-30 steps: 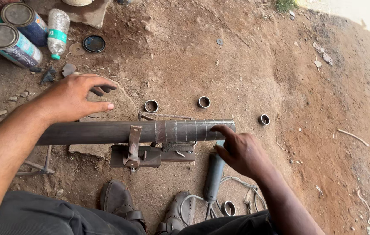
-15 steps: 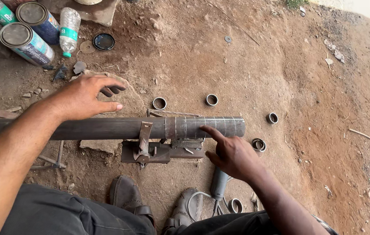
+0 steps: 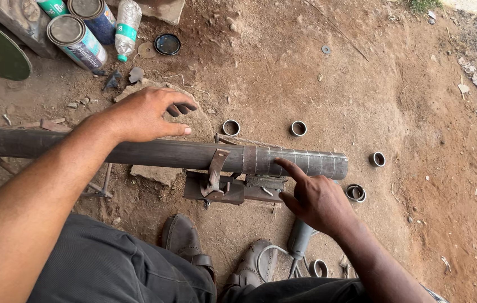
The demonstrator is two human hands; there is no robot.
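Hands: left hand [image 3: 140, 115] rests palm-down, fingers spread, gripping nothing, on the pipe left of centre; right hand [image 3: 314, 196] hangs loosely curled and empty, index finger touching the pipe's marked end.
Pipe: long dark steel pipe [image 3: 154, 152] lies across mid-frame, ring marks near its right end, just above the right hand.
Clamp: rusty clamp [image 3: 216, 179] straps the pipe at centre, between both hands.
Doing it well: likely press down firmly left of the clamp so the pipe cannot roll while the finger follows a mark.
Cut rings: short rings [image 3: 298, 128] lie on the dirt floor [image 3: 362, 84] beyond the pipe.
Grinder: angle grinder [image 3: 299, 241] lies lower centre, below the right hand.
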